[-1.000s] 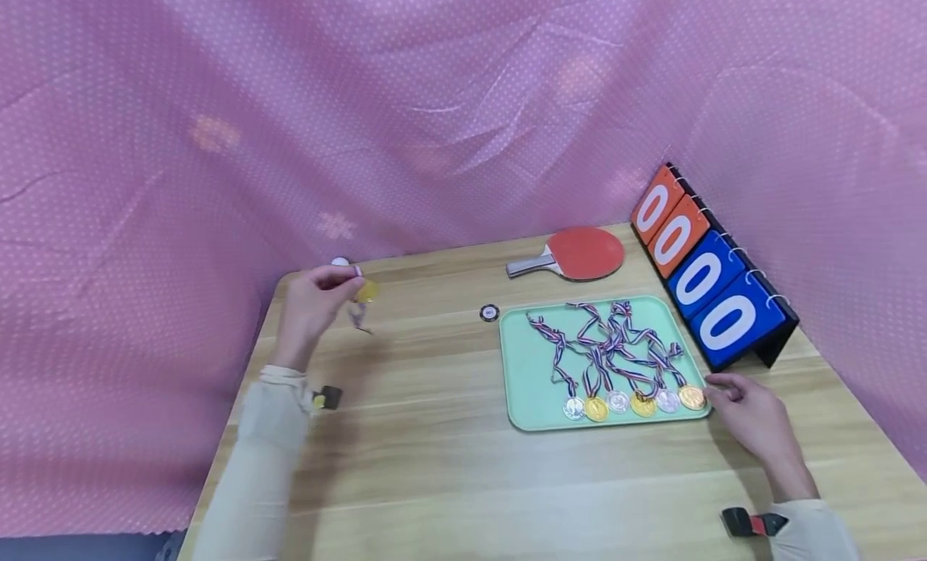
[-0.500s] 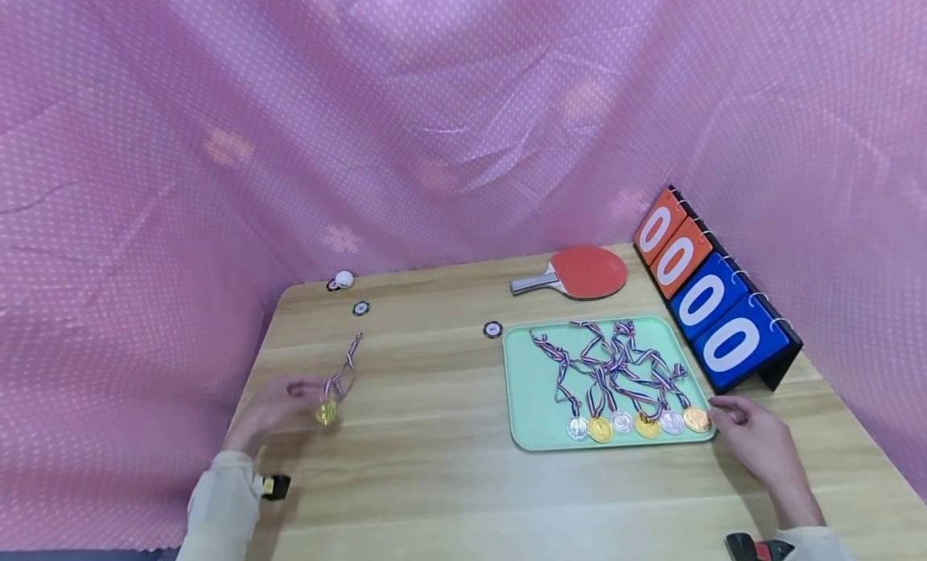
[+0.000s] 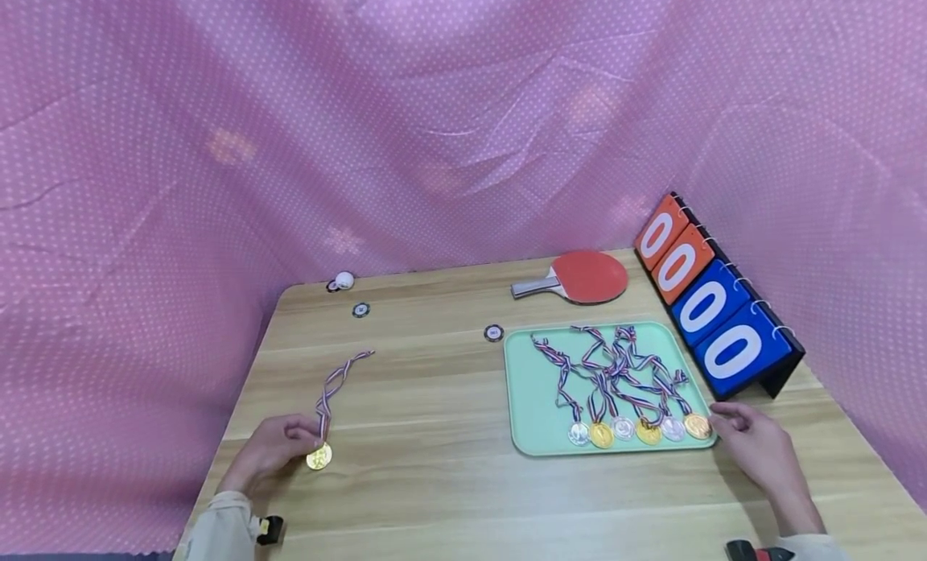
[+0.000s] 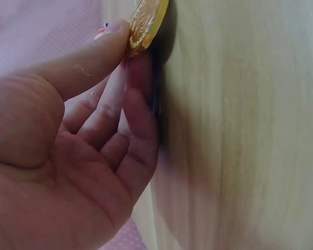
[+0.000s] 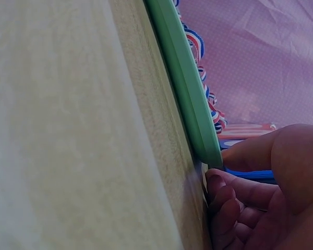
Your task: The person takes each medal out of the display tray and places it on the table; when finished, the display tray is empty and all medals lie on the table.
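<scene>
My left hand (image 3: 273, 446) is at the left part of the table, pinching a gold medal (image 3: 319, 457) by its edge between thumb and fingers. The medal's striped ribbon (image 3: 331, 386) stretches away from it across the wood. In the left wrist view the thumb presses the rim of the medal (image 4: 147, 23), close to the tabletop. My right hand (image 3: 762, 450) pinches the near right corner of a green tray (image 3: 527, 416); the right wrist view has the thumb on the tray rim (image 5: 190, 104) and a finger under it. A row of gold, silver and bronze medals (image 3: 648, 432) lies in the tray, ribbons tangled behind.
A red table tennis bat (image 3: 590, 277) lies at the back. A flip scoreboard (image 3: 701, 303) showing zeros stands right of the tray. Poker chips, one (image 3: 494, 332) beside the tray and another (image 3: 360, 310) farther left, lie near a white ball (image 3: 344, 281). Pink cloth (image 3: 434, 142) surrounds the table.
My left hand has come from the back left toward the near left, lowering the gold medal onto the table with its ribbon laid out. The right hand stays at the tray corner.
</scene>
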The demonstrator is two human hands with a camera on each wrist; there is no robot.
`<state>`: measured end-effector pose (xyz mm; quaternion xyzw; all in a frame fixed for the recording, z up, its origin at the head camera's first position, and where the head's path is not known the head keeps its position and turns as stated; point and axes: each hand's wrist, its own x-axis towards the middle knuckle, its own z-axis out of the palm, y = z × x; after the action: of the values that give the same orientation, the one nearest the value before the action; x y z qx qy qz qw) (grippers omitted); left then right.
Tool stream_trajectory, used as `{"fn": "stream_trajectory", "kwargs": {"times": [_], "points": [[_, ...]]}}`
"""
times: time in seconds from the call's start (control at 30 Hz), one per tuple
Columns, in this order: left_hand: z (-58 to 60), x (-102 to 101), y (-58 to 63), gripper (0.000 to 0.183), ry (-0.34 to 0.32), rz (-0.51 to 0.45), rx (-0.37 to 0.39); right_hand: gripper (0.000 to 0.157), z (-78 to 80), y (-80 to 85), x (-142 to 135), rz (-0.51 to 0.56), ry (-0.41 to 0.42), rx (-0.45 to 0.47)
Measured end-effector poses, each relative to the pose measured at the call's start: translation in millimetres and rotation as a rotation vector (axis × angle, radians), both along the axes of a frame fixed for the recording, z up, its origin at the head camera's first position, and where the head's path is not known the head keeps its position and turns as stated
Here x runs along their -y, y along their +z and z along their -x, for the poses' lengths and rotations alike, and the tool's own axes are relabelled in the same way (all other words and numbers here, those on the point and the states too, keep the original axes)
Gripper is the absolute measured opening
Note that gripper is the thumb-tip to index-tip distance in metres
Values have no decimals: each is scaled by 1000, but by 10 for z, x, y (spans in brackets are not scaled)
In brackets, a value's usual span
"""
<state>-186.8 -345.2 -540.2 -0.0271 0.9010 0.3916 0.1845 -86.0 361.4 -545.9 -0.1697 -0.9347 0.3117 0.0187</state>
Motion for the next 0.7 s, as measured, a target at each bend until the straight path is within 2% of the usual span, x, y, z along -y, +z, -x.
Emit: {"fn": "stream_trajectory", "kwargs": {"times": [0.1,0.43,0.57,0.7], "points": [[13,-28,5,34,22,25,-20,44,0,-9,4,-4,-6,-2],[42,-85,-34,29,9,158,-95,45,-16,-18,-7,-5,-8,-7],[37,-76,-53,29,24,136,-82,44,-20,-27,-2,-9,-11,-13],[13,-62,30,34,40,73,-60,45,-23,-19,12,1,-5,-6]]}}
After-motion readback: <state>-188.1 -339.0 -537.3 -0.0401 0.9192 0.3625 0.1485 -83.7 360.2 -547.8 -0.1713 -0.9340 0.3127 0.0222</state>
